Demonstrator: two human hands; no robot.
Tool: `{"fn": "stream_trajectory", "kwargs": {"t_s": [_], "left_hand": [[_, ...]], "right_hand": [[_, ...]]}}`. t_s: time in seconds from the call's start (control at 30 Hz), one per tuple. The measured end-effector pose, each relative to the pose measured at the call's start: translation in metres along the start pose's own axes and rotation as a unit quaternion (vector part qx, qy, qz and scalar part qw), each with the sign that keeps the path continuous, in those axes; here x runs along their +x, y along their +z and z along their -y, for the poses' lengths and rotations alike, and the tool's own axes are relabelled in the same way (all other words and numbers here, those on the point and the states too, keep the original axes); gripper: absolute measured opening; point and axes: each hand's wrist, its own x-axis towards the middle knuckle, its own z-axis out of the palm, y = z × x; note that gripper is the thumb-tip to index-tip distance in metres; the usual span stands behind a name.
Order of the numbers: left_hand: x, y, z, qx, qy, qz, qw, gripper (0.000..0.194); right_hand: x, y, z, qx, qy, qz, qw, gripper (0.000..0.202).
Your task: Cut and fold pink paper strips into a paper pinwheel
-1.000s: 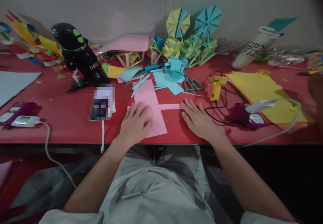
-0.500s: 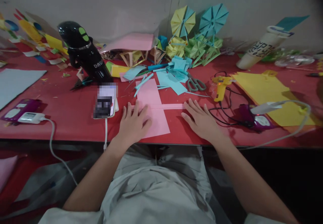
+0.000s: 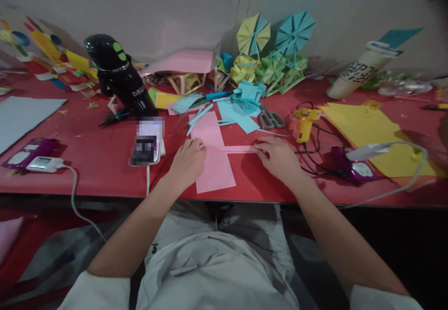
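A narrow folded strip of pink paper runs crosswise over a larger pink paper sheet on the red table. My left hand has its fingers curled and closed on the strip's left end, which they hide. At the other end, my right hand pinches the strip between thumb and fingers. Beyond the sheet are light blue paper pieces and grey-handled scissors. A yellow glue gun stands to the right of my right hand.
A phone on a charging cable lies left of my left hand. Behind it leans a black bottle. Yellow paper sheets and a purple power socket with cables are at right. Folded paper umbrellas stand by the wall.
Both hands were flat with fingers spread on the strip. Now their fingers are drawn in and closed on its two ends. The pink sheet stays in place.
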Motion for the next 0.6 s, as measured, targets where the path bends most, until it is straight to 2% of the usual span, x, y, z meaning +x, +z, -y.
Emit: {"fn": "stream_trajectory", "kwargs": {"t_s": [0.07,0.13,0.27,0.47,0.6], "left_hand": [[0.010,-0.002,0.005,-0.039,0.007,0.023,0.999,0.031],[0.018,-0.003,0.011,-0.086,-0.003,0.016,0.996,0.027],[0.027,-0.003,0.022,-0.154,-0.004,0.007,0.988,0.015],[0.037,-0.009,0.025,-0.168,-0.036,0.043,0.984,0.016],[0.042,-0.013,0.025,-0.137,-0.014,0.051,0.989,0.016]], "right_hand": [[0.009,0.001,-0.008,0.044,-0.023,-0.001,0.999,0.021],[0.018,0.001,-0.015,0.094,-0.041,0.012,0.995,0.017],[0.029,-0.006,-0.020,0.160,-0.046,0.078,0.983,0.012],[0.045,-0.019,-0.019,0.158,-0.048,0.156,0.974,0.008],[0.054,-0.020,-0.020,0.110,-0.089,0.185,0.972,0.008]]}}
